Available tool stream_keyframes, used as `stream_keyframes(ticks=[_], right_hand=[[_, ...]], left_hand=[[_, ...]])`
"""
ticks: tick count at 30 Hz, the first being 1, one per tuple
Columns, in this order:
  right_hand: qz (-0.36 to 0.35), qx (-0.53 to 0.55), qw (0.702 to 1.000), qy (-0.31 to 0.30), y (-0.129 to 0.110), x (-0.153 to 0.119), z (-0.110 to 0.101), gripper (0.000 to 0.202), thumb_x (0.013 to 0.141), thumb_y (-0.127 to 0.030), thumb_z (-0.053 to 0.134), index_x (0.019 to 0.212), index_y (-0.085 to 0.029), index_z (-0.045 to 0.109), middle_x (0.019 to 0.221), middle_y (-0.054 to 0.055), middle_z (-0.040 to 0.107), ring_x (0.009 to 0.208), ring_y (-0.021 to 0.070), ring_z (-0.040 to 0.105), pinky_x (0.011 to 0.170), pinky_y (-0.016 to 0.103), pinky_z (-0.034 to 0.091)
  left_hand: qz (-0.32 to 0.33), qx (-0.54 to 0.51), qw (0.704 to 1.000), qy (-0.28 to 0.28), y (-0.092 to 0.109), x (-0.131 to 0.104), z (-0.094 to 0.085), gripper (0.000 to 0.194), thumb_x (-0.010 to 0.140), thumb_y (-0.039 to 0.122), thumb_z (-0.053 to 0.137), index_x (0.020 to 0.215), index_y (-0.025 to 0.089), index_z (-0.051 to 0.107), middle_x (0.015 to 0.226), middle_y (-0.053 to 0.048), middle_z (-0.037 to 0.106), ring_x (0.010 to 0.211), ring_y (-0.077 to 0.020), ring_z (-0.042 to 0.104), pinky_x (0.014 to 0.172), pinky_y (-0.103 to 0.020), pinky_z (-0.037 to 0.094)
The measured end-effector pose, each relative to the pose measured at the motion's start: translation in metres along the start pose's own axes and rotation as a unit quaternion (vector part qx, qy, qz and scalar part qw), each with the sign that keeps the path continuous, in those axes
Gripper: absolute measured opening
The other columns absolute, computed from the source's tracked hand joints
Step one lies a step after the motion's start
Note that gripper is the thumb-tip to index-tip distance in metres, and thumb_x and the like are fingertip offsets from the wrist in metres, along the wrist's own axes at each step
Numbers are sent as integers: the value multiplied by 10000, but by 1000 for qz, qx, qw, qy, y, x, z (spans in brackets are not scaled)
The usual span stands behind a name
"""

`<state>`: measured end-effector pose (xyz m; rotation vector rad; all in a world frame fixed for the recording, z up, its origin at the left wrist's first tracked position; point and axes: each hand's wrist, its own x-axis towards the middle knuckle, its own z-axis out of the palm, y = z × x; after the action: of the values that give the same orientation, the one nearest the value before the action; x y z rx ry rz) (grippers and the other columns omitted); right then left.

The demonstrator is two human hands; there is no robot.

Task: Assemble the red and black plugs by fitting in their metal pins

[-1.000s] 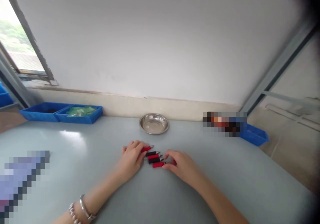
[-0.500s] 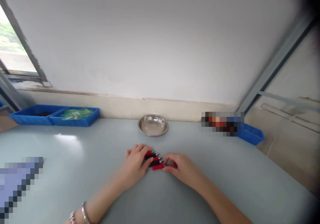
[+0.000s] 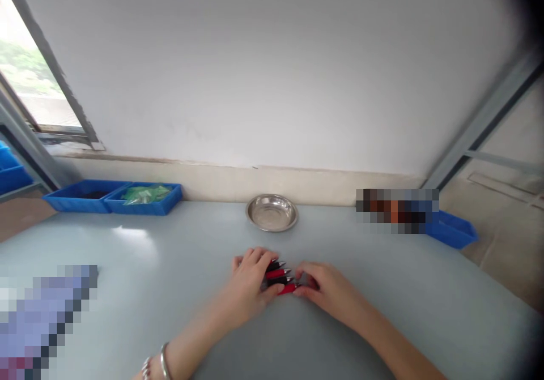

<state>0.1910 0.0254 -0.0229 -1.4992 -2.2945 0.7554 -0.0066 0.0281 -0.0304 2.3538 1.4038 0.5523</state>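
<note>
Several red and black pens [image 3: 277,274] lie side by side on the grey table [image 3: 263,340], their metal tips pointing right. Wrapped over their left ends, my left hand [image 3: 255,281] holds the row together, its thumb at the nearest red pen. My right hand [image 3: 325,286] pinches the tip of that nearest red pen [image 3: 289,287] between thumb and fingers. The pens' left ends are hidden under my left hand.
A round metal dish [image 3: 272,213] sits behind my hands near the wall. Blue trays [image 3: 159,205] stand at the back left, one with green packets. Another blue tray [image 3: 453,229] and a blurred item are back right; a blurred purple item lies left.
The view has shifted, so the scene sits further right. My left thumb has moved onto the nearest red pen, which now lies against the row; my right hand remains at its tip.
</note>
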Motion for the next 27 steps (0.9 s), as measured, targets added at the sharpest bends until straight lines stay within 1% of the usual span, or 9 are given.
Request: stream_keyframes(ticks=[3,8,14,18,22,27], right_hand=[[1,-5,1000,3,0,0,0,97,748,-269,556,817,-203,573,661,-21,553,607,127,482,565,215,328],[-2,-12,1000,-1,-3,-1,-2,96,769,-279,529,811,-205,573,655,-15,552,598,131,485,560,222,327],[1,-9,1000,-2,-3,-1,-1,88,768,-280,524,804,-211,567,650,-19,551,599,132,484,549,218,320],[11,-14,1000,-9,-1,0,0,109,759,-292,529,815,-209,571,609,-22,533,571,130,471,527,217,307],[6,-4,1000,-17,-1,1,-2,113,768,-268,504,829,-210,580,632,-17,549,577,128,474,545,217,322],[-7,-5,1000,-14,-2,0,-3,121,769,-236,490,830,-200,588,660,-7,567,597,128,488,570,215,335]], left_hand=[[-3,-13,1000,1,1,-1,0,368,744,316,581,1087,263,457,1086,-28,529,990,-225,458,798,-372,318],[-24,-9,1000,2,4,-1,-2,337,763,230,533,1091,245,459,1096,-38,536,998,-225,463,796,-377,324],[-46,27,998,18,2,-1,-5,258,821,280,456,1072,227,488,1062,-54,549,984,-237,466,783,-394,333],[-49,50,997,32,2,-1,-7,220,854,273,392,1027,219,518,1024,-51,564,948,-228,470,764,-389,338],[-48,65,996,40,2,0,-7,251,886,288,323,1033,233,518,1040,-42,560,938,-223,459,745,-382,337],[-34,90,995,21,0,0,-3,287,895,309,292,1085,274,504,1081,-34,532,933,-226,445,726,-373,341]])
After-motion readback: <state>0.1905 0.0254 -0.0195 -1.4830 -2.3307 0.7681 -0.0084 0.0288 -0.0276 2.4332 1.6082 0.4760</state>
